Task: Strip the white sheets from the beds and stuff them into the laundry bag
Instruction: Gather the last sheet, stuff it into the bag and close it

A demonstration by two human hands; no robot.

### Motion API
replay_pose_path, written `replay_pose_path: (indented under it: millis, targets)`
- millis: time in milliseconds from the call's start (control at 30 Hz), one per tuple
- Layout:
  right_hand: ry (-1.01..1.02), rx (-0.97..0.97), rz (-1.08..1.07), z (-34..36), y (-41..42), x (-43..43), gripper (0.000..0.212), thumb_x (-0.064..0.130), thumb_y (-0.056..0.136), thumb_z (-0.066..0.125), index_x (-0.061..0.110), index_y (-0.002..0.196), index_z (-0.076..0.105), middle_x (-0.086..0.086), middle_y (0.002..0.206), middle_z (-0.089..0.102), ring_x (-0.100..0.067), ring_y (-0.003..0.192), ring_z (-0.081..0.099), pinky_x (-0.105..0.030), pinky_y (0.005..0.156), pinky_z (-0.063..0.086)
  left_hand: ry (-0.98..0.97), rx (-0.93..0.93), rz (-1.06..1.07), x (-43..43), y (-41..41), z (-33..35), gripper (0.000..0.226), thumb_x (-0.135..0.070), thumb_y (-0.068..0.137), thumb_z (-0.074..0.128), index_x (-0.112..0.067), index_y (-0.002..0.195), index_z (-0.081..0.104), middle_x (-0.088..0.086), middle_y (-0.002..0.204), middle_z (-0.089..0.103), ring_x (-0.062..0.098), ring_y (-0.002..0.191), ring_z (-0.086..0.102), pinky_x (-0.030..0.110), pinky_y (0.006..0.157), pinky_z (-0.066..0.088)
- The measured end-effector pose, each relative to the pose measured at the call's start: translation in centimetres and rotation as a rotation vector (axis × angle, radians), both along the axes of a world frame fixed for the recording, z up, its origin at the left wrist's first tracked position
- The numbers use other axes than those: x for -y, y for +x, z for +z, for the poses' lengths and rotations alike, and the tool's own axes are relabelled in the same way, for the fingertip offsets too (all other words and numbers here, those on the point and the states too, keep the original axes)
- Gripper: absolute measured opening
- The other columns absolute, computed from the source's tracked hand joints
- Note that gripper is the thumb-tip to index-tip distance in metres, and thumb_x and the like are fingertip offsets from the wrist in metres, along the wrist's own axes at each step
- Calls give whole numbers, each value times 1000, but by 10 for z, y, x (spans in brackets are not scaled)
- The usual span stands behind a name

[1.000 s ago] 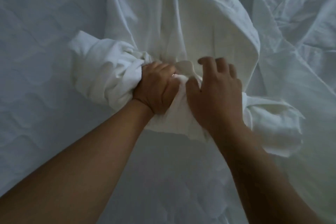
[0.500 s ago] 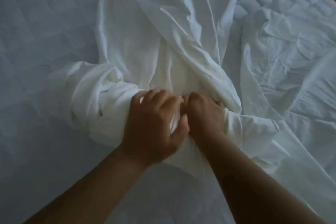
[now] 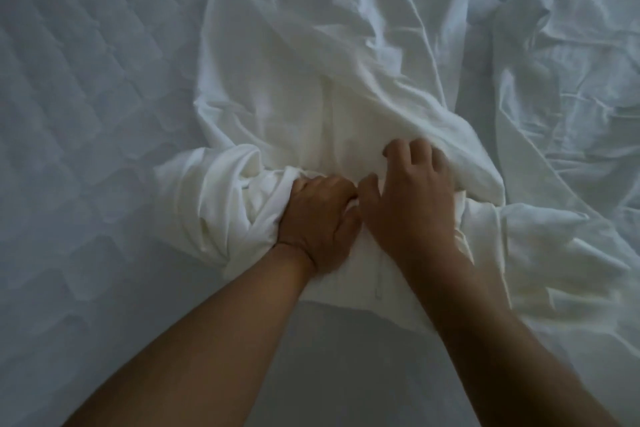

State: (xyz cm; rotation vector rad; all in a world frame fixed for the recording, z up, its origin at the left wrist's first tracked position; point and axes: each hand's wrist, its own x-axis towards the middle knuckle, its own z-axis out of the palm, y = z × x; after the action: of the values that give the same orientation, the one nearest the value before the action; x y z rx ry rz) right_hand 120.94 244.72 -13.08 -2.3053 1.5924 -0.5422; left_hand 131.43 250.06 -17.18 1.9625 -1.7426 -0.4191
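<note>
A white sheet [image 3: 332,55] lies loose and rumpled across the bed, drawn into a thick bunch in the middle of the view. My left hand [image 3: 317,218] grips that bunch in a fist, with twisted cloth bulging out to its left. Right beside it, a little further forward, my right hand [image 3: 412,204] rests on the sheet. Its thumb is spread and its fingertips are bent down onto a fold, not closed round it. The laundry bag is not in view.
The quilted mattress [image 3: 79,107] is bare on the left and along the near edge under my forearms. More crumpled white bedding [image 3: 568,87] covers the right side of the bed.
My right hand has let go of the bunch it gripped half a second ago and moved forward onto a fresh fold. My left hand keeps its grip. More sheet is gathered toward me.
</note>
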Motion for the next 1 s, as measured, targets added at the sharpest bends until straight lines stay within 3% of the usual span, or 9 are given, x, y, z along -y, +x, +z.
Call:
replay_pose_path:
  millis: [67,133,200,333,433,500,567,800,1000]
  targets:
    - [-111,-89,99,11,-20,-39,45,44,71,68,9,98,62,-16,99,60,-37,95,54,-47,87,39,37,-36,15,10,7,-2,39,-40,84,32,-14,75,60,8,75,63,29,71,59,35,71,34]
    - [-94,-408,254,6,-41,-71,100,63,42,80,13,125,55,-23,125,53,-43,117,46,-60,100,25,7,-68,15,13,10,-7,42,-41,81,31,-12,75,61,7,77,64,28,75,59,34,73,28]
    - [-89,-640,351,-3,-48,-69,128,49,25,91,16,138,40,-28,131,47,-48,119,43,-68,97,26,-23,-93,25,15,10,-6,36,-40,79,29,-16,71,55,8,78,64,28,76,59,34,73,25]
    - [17,-792,303,0,-32,-36,121,40,38,89,16,140,28,-25,123,53,-45,102,56,-57,82,48,63,-154,106,28,10,1,25,-38,81,30,-20,69,42,12,90,67,31,90,59,34,84,32]
    - [100,-824,323,14,-33,-36,108,47,66,75,23,150,12,-10,138,40,-34,120,45,-47,95,43,163,-82,75,31,9,12,29,-37,94,31,-18,81,48,16,106,66,33,102,57,35,90,33]
    - [148,-754,291,23,-34,-42,96,45,76,67,30,149,7,-1,138,37,-28,123,42,-40,92,43,280,-46,47,30,10,21,34,-34,99,33,-13,98,60,19,117,63,35,110,55,38,97,34]
    - [166,-683,247,34,-32,-54,89,42,76,67,32,146,14,1,133,43,-27,119,47,-39,89,45,353,-26,23,22,12,33,42,-34,99,32,-9,113,62,19,123,60,35,114,53,37,96,35]
    - [308,-599,278,55,-19,-159,83,35,73,68,32,142,22,4,125,51,-26,110,55,-35,85,44,535,157,-217,-73,25,52,38,-18,101,26,-5,118,58,18,126,56,35,113,54,38,88,41]
    - [708,-563,493,89,-18,-261,86,46,61,80,35,135,40,5,118,60,-19,100,58,-27,78,42,961,120,-469,-200,27,69,34,-21,102,33,-6,112,62,14,121,62,29,105,58,28,74,36]
